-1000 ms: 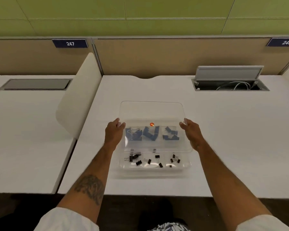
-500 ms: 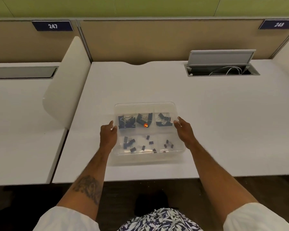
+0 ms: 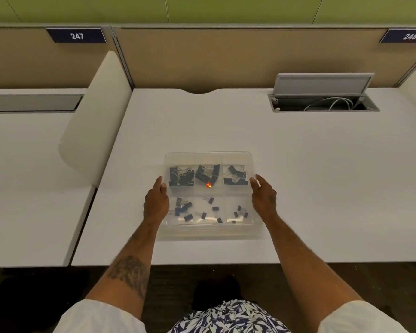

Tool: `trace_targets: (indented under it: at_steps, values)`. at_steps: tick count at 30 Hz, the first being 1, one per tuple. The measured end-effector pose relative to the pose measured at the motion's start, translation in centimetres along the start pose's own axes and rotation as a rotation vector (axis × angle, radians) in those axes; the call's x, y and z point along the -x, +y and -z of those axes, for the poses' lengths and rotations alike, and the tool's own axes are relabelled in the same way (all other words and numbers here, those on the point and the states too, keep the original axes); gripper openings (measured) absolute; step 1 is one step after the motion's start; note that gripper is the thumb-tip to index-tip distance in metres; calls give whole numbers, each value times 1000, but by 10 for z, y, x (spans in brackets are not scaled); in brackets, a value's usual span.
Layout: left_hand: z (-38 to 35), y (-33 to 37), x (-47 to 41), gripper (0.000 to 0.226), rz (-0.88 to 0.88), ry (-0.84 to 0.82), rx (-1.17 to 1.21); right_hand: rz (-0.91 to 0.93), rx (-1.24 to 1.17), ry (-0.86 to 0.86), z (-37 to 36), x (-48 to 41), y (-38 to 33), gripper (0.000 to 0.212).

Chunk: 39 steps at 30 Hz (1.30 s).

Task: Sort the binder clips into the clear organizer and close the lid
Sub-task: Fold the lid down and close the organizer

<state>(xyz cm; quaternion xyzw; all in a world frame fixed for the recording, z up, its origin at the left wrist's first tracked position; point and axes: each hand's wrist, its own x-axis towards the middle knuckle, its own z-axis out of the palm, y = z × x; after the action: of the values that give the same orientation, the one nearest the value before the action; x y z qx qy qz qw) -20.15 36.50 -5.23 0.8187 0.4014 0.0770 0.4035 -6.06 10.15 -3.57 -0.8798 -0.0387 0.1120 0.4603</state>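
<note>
White desk (image 3: 298,179) fills the view, organizer (image 3: 210,233) near its front edge with the lid (image 3: 209,156) apparently down. Left hand (image 3: 156,203) and right hand (image 3: 263,197), fingers loosely extended, flank its sides (contact unclear). Clips (image 3: 181,176) sit inside, sorted by compartment.

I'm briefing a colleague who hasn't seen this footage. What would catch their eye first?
The clear organizer near the white desk's front edge, dark binder clips sorted in its six compartments, larger ones in the far row. The left hand and right hand flank its sides. An orange dot glows at the middle.
</note>
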Motion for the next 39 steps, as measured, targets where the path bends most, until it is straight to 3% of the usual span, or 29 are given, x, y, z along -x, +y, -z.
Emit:
trace_targets:
  at_steps: [5,13,20,25,33,39]
  values:
    - [1,4,-4,46,-5,-16,120,-35,23,22,-4,-4,0,43]
    - [3,13,-8,40,14,-23,109,-109,42,-4,-7,-14,0,42]
    - [13,11,-34,36,211,-75,310,-169,-3,-59,8,-47,-3,50]
    - [13,28,-62,49,230,-77,299,-190,-62,-19,3,-82,-25,47]
    - [-1,59,-110,55,310,-20,250,-381,-307,22,-19,-133,-40,34]
    - [-11,63,-128,56,381,-57,230,-335,-243,81,-33,-138,-37,32]
